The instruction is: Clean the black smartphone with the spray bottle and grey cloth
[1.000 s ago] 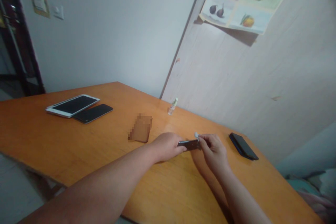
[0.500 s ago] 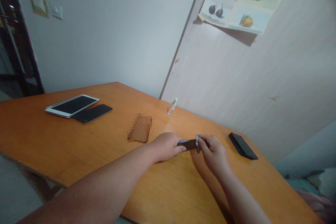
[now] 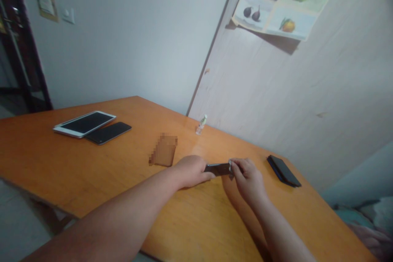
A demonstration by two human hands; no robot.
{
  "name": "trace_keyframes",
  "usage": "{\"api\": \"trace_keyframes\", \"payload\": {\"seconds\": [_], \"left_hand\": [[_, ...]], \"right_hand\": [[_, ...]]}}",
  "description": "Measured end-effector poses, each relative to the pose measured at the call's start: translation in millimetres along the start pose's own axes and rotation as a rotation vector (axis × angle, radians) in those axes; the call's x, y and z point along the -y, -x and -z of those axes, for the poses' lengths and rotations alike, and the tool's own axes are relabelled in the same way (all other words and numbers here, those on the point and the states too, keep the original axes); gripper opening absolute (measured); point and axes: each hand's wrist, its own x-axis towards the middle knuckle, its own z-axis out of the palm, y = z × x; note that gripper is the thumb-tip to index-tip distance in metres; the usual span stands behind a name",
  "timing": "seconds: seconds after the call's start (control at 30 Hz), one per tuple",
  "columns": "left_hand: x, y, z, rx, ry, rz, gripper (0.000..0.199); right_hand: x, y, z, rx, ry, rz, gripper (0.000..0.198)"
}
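Note:
My left hand [image 3: 193, 171] is closed round one end of a dark, shiny phone [image 3: 218, 169] and holds it above the table. At the phone's other end, my right hand [image 3: 247, 175] pinches a small whitish wipe [image 3: 230, 166] against its edge. Part of the phone is hidden under the left fingers, and most of the wipe is covered by the right fingers. Behind the left hand lies a flat brown case-like piece [image 3: 166, 153], partly blurred out. A small clear spray bottle [image 3: 201, 125] stands farther back, near the wall.
On the left of the wooden table [image 3: 101, 176], a white tablet [image 3: 87, 123] overlaps a black phone [image 3: 109, 132]. A dark folded case or wallet [image 3: 284, 170] lies at the right edge. The wall [image 3: 123, 41] borders the table's back; fruit pictures [image 3: 287, 2] hang there.
Both hands and the phone have shifted very slightly left. The phone has tilted a little, and the wipe stays at its right end.

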Motion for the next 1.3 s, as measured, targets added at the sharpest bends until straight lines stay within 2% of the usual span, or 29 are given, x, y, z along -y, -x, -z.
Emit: {"api": "trace_keyframes", "payload": {"seconds": [0.1,0.2,0.27,0.47,0.7,0.9,1.1,1.3], "left_hand": [[-1.1,0.5,-0.7,-0.011,-0.008,-0.021,0.044],[-1.5,1.1,-0.5,-0.012,-0.013,-0.065,0.042],[-1.4,1.2,-0.3,-0.013,-0.019,-0.069,0.042],[-2.9,0.6,0.6,0.016,-0.037,-0.013,0.041],[-3.5,1.2,2.2,0.013,-0.022,-0.039,0.036],[-2.3,-0.2,-0.8,0.013,-0.04,0.005,0.042],[-2.7,-1.1,0.6,0.025,-0.018,-0.014,0.034],[-3.1,-0.6,1.5,0.04,-0.039,-0.012,0.041]], "right_hand": [[20.6,6.4,-8.4,0.03,-0.051,0.087,0.028],[38.6,10.4,-13.7,0.118,-0.096,0.19,0.027],[39.3,10.0,-12.1,0.15,-0.093,0.213,0.027],[18.6,6.8,-2.6,0.062,-0.004,0.148,0.025],[44.9,10.9,-13.6,0.209,-0.073,0.317,0.03],[24.4,8.6,-5.6,0.103,0.023,0.23,0.03],[36.5,11.0,-13.8,0.193,-0.026,0.333,0.036],[13.0,7.4,-4.6,0.081,0.108,0.171,0.033]]}}
